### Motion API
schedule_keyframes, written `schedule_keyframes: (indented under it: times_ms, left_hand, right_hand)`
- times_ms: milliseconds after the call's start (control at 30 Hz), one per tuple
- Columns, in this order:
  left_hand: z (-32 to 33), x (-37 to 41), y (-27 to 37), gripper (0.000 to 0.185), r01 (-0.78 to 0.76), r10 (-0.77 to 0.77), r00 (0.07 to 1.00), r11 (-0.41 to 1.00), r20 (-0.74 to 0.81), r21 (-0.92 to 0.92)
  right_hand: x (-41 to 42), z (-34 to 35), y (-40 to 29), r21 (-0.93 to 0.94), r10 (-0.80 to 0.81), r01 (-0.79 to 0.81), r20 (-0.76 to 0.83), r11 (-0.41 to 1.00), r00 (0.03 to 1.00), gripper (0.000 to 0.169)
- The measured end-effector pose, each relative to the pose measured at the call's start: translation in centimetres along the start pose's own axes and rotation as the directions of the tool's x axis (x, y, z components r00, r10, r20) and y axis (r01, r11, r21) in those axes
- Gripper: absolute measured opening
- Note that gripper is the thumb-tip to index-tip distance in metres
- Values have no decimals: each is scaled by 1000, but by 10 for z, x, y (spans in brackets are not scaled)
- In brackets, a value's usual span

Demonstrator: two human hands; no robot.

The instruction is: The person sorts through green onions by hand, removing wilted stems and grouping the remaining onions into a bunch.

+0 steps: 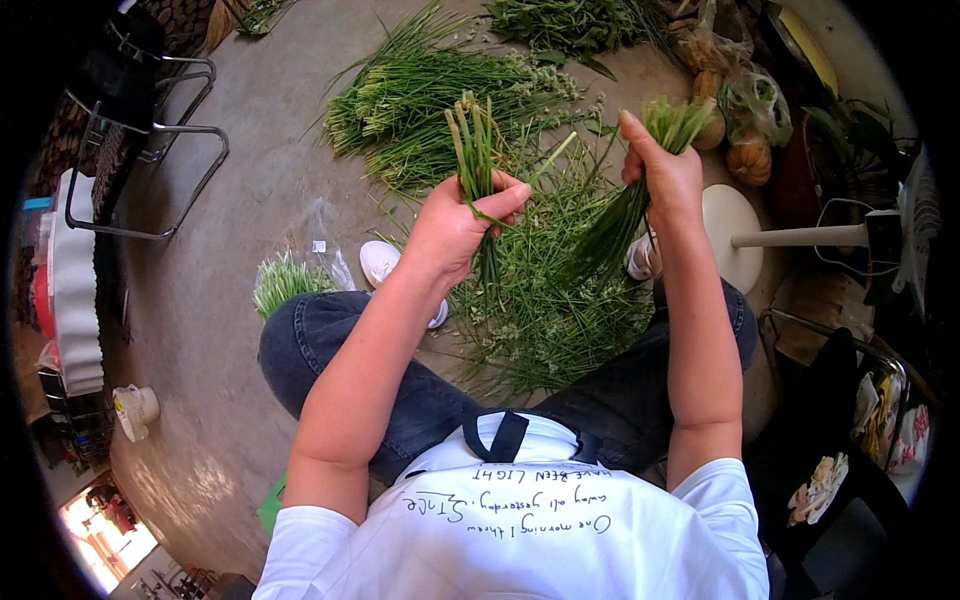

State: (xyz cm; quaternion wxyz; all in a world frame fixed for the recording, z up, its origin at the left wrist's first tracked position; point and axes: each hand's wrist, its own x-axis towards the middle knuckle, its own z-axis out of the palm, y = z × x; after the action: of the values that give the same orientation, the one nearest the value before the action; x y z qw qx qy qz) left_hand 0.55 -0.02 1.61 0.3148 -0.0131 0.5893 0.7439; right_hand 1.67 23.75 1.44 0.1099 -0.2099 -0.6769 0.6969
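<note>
My left hand (474, 225) grips a small upright bunch of green chive-like stalks (472, 139), cut pale ends up. Between its thumb and forefinger a single stalk (553, 159) slants up to the right. My right hand (666, 176) is closed around a fuller bunch of thin green leaves (611, 229), whose light ends stick up above the fist, slightly blurred. Under both hands, a loose heap of green leaves and stalks (555, 330) covers the floor between my feet. Farther out lies a large pile of chives (435, 101), its cut ends facing left.
A clear plastic bag holding chives (289, 283) stands by my left knee. To the right are a fan's round white base (731, 236), a pumpkin (748, 161) and plastic bags (757, 97). A metal-framed chair (172, 142) is at left; more leafy greens (585, 26) lie at the back.
</note>
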Motion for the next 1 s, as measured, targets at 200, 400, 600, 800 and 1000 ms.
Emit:
schedule_keyframes:
  times_ms: [200,400,600,800,1000]
  left_hand:
    - [3,0,0,17,-12,12,1000,1000,-1,-26]
    - [3,3,-5,15,-32,32,999,999,-42,-4]
    - [4,4,-3,16,-21,21,998,1000,-52,2]
    - [5,3,-2,18,-25,25,999,1000,-45,-11]
    - [-6,5,-9,18,14,-14,1000,999,-13,-31]
  right_hand:
    - [-36,33,-4,22,45,-51,220,998,974,21]
    - [-38,42,6,-45,19,-9,215,999,976,19]
    - [-35,39,5,-122,-4,27,188,992,982,18]
    - [-20,22,2,-4,-48,48,52,999,997,22]
    - [-13,9,-3,60,109,-110,19,992,994,29]
